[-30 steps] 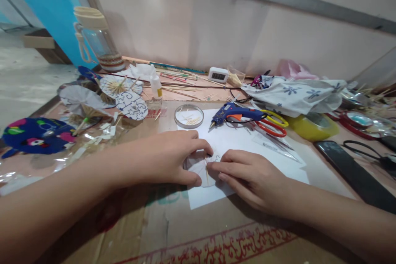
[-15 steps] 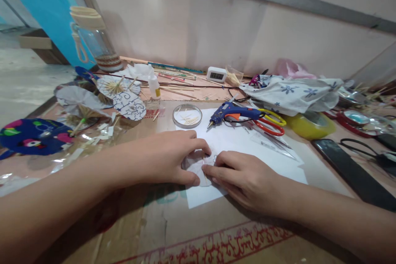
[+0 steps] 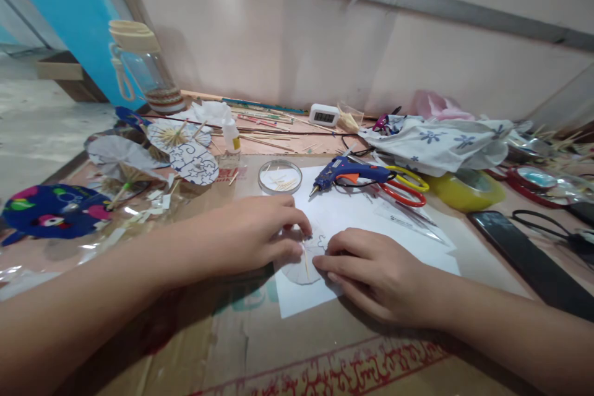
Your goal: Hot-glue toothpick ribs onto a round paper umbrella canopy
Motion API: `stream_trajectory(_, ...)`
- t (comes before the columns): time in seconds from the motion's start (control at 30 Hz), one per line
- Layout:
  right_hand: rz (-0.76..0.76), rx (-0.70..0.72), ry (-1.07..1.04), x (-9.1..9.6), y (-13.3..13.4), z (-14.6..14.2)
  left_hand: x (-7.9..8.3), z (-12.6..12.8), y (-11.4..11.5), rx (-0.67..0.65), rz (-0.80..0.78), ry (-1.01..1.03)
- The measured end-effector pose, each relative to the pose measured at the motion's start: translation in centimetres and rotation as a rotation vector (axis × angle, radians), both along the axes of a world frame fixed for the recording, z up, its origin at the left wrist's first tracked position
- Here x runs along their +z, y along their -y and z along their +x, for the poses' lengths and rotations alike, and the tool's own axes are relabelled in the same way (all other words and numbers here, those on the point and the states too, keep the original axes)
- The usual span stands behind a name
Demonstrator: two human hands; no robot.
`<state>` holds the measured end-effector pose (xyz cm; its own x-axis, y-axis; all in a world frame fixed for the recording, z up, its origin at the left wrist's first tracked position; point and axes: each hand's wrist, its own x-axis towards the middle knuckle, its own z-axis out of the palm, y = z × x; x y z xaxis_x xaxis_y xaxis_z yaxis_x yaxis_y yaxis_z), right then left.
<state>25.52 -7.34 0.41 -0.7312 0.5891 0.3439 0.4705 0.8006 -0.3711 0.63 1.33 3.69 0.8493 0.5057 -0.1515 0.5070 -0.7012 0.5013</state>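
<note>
A small round piece of white paper (image 3: pixel 297 273) with dark line patterns lies on a white sheet (image 3: pixel 290 303). A thin wooden toothpick (image 3: pixel 307 265) rests along its middle. My left hand (image 3: pixel 264 232) bends over the paper's upper left, its thumb and forefinger closed around the toothpick's upper end; the exact contact is partly hidden. My right hand (image 3: pixel 378 269) lies at the paper's right edge, fingers curled together and fingertips touching it. Just behind stands a round clear dish (image 3: pixel 262 184) with several toothpicks.
Blue glue gun (image 3: pixel 343 168), scissors (image 3: pixel 411 198) and yellow tape roll (image 3: pixel 464 189) lie at right, near a black phone (image 3: pixel 529 257). Small paper umbrellas (image 3: pixel 195 162) crowd the left, with a glue bottle (image 3: pixel 231 134). A glass bottle (image 3: pixel 146 71) and white timer (image 3: pixel 323 115) stand behind.
My right fingers have drawn back from the toothpick to the right edge of the paper. My left thumb has moved up toward the toothpick's upper end, baring more of the paper.
</note>
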Motion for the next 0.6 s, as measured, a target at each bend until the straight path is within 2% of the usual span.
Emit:
stream_trajectory(0.17, 0.07, 0.014, 0.018, 0.05, 0.07, -0.01, -0.57, 0.62, -0.22, -0.116, 0.03, 0.158)
stream_trajectory(0.6, 0.088, 0.034, 0.011, 0.2, -0.12, -0.04, -0.77, 0.27, -0.64, -0.198, 0.045, 0.131)
